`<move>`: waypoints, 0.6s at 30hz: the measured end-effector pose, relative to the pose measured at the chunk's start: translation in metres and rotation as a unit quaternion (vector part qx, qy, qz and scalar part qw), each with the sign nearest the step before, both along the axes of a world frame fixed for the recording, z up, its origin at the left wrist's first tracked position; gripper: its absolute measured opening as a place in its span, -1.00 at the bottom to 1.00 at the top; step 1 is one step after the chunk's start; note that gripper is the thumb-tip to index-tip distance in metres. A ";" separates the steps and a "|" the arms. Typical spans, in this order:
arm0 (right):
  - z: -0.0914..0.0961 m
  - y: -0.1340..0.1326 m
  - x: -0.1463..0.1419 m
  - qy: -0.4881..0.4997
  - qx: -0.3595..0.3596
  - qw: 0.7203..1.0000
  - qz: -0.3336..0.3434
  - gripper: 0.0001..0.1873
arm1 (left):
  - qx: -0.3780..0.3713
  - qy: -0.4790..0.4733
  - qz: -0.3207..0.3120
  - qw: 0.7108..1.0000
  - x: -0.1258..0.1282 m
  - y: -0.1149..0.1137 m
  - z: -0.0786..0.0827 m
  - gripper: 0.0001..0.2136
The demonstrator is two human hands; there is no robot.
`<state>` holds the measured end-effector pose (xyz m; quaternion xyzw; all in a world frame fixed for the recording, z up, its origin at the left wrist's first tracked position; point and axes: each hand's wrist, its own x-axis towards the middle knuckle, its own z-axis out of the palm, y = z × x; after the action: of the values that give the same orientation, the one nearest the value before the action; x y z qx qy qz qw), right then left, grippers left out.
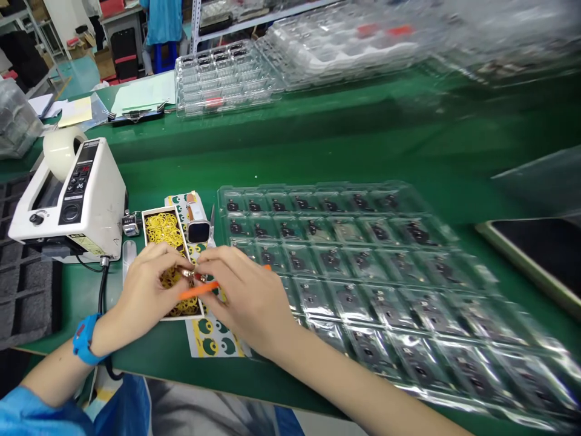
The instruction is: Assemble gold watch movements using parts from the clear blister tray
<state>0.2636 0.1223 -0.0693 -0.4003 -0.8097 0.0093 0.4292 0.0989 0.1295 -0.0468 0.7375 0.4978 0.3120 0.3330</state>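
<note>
My left hand [152,284], with a blue wristband, is closed, its thumb and fingers pinching a small shiny metal part [194,276] with some red on it. My right hand [249,297] meets it from the other side, its fingers closed on a thin orange stick [200,290]. The stick crosses just below the part, and its other end shows behind my right knuckles. My fingertips partly hide the part. Both hands are above a white box [200,313] of small yellow rings [163,229]. Just beyond lies a smartwatch [198,231] on a sheet of yellow and green stickers [213,345].
A white tape dispenser [97,212] stands at left, beside a black foam tray [27,290]. A large clear tray [318,272] of small dark parts fills the right. A dark-screened device [540,248] lies far right. Stacked clear trays [227,79] and a clipboard [145,97] are behind.
</note>
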 end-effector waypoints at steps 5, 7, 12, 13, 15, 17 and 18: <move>0.003 -0.011 0.006 -0.036 0.186 0.982 -0.002 -0.86 | -0.146 -0.141 0.057 0.978 0.004 0.000 0.003 -0.90; 0.004 -0.012 0.007 -0.045 0.193 0.980 -0.009 -0.84 | -0.243 -0.238 0.044 0.939 0.007 -0.001 0.002 -0.83; 0.003 -0.004 0.006 -0.045 0.155 0.986 -0.053 -0.84 | -0.323 -0.356 0.006 0.877 0.012 -0.010 0.002 -0.76; 0.002 -0.003 0.006 -0.042 0.150 0.986 -0.050 -0.85 | -0.320 -0.361 0.003 0.876 0.012 -0.012 0.002 -0.76; 0.001 -0.001 0.007 -0.039 0.145 0.988 -0.037 -0.85 | -0.307 -0.353 0.001 0.884 0.011 -0.015 0.001 -0.78; 0.000 -0.001 0.007 -0.035 0.134 0.990 -0.016 -0.85 | -0.288 -0.329 0.002 0.899 0.010 -0.018 -0.002 -0.80; 0.000 -0.001 0.007 -0.030 0.125 0.992 -0.006 -0.85 | -0.280 -0.317 0.003 0.906 0.010 -0.018 -0.003 -0.81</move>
<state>0.2707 0.1210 -0.0697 -0.3480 -0.8148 -0.1063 0.4513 0.1086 0.1111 -0.0496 0.4749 0.4349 0.3781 0.6650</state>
